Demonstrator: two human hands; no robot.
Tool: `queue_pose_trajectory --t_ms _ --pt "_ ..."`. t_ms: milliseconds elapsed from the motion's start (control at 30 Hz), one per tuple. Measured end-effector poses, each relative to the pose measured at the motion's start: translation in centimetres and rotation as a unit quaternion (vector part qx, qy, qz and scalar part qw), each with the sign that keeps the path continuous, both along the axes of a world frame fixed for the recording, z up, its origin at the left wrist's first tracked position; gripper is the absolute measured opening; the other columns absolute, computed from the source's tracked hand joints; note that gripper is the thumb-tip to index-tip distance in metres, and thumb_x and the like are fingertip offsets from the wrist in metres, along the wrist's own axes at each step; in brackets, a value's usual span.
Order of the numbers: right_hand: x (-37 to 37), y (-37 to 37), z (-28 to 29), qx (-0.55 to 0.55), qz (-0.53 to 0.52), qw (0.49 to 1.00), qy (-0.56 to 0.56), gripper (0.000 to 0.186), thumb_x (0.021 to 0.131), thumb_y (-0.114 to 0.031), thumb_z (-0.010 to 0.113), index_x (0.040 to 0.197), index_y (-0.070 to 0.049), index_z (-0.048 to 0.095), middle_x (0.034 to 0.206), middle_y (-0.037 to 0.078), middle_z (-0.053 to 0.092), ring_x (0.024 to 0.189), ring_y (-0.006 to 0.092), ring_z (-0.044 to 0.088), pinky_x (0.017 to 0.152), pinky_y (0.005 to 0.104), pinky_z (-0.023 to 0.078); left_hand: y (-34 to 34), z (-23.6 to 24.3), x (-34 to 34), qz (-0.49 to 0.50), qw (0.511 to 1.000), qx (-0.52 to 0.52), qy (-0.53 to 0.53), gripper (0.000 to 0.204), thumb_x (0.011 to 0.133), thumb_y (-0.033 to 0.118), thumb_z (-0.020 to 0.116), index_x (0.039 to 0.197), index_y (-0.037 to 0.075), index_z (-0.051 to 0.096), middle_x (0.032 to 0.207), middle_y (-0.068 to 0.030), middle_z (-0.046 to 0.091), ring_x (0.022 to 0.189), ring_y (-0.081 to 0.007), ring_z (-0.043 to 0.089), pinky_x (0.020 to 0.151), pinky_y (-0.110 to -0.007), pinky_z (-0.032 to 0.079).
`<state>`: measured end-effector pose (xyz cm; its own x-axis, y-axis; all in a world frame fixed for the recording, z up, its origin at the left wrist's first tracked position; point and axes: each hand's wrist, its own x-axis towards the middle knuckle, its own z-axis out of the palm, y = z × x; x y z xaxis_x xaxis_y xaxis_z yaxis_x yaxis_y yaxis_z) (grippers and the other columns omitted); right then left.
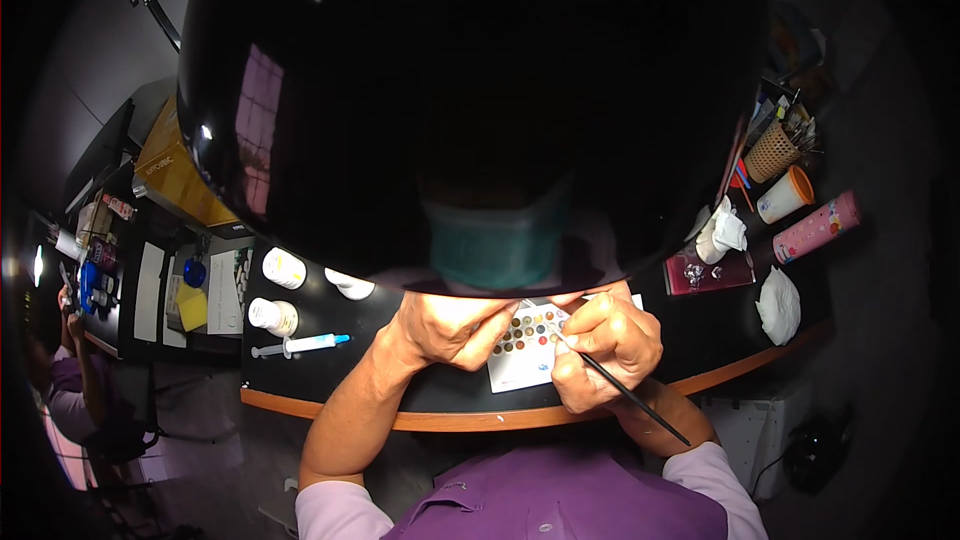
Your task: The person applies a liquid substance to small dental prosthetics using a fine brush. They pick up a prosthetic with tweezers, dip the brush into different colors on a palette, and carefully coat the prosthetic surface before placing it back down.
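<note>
My left hand [450,330] is closed just under the rim of a large glossy black shape [470,90] that fills the upper view; whatever its fingertips hold is mostly hidden there. My right hand [610,345] grips a thin dark-handled paintbrush [640,398], its handle slanting down to the right. Between both hands lies a white palette card [520,370] with rows of coloured round spots, most in browns, greys and yellows, one red. My right hand is over the card's right part.
Several white jars [284,265] and a syringe [310,344] lie left; tissues [778,305], a dark red box [690,275], pink bottle [815,227], cup [783,195] and brush holder [772,150] stand right. A co-worker [75,390] works at another desk leftward. The desk's wooden edge [400,420] runs nearest me.
</note>
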<state>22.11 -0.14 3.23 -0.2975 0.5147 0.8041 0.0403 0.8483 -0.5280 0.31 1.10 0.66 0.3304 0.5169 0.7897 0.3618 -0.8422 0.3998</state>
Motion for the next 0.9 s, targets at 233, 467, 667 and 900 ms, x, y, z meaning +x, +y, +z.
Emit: queue_pose_trajectory --t_ms 233,467,667,900 --pt "-0.01 -0.16 0.53 0.016 0.012 1.000 0.005 0.019 0.068 0.005 0.066 0.078 -0.005 0.053 0.074 0.007 0.061 0.087 0.0312 0.068 0.075 0.0389 0.058 -0.30 -0.01 -0.13 -0.007 1.000 -0.023 -0.006 0.030 0.065 0.000 0.067 0.094 -0.005 0.075 0.075 -0.0106 0.065 0.063 -0.0232 0.062 0.059 -0.034 0.050" --pt "0.05 -0.17 0.34 0.023 0.001 1.000 -0.003 0.020 0.068 0.005 0.067 0.078 -0.006 0.053 0.075 0.007 0.061 0.088 0.0305 0.069 0.076 0.0386 0.058 -0.37 0.05 -0.07 -0.005 1.000 -0.028 -0.012 0.031 0.065 -0.001 0.067 0.095 -0.004 0.076 0.075 -0.0105 0.065 0.065 -0.0236 0.061 0.060 -0.035 0.050" --pt "0.11 -0.25 0.54 0.018 0.004 1.000 0.000 0.020 0.068 0.005 0.067 0.078 -0.006 0.053 0.075 0.007 0.061 0.088 0.0305 0.069 0.077 0.0387 0.058 -0.28 0.12 -0.06 -0.008 1.000 -0.014 -0.007 0.030 0.066 0.000 0.067 0.094 -0.004 0.076 0.075 -0.0103 0.064 0.064 -0.0236 0.061 0.059 -0.034 0.050" --pt "0.13 -0.10 0.38 0.025 0.002 1.000 -0.004 0.020 0.067 0.005 0.067 0.078 -0.006 0.053 0.074 0.007 0.061 0.087 0.0307 0.069 0.077 0.0394 0.059 -0.24 -0.13 -0.10 -0.011 1.000 -0.017 -0.010 0.030 0.066 0.000 0.067 0.094 -0.004 0.076 0.074 -0.0104 0.064 0.064 -0.0235 0.061 0.059 -0.034 0.050"
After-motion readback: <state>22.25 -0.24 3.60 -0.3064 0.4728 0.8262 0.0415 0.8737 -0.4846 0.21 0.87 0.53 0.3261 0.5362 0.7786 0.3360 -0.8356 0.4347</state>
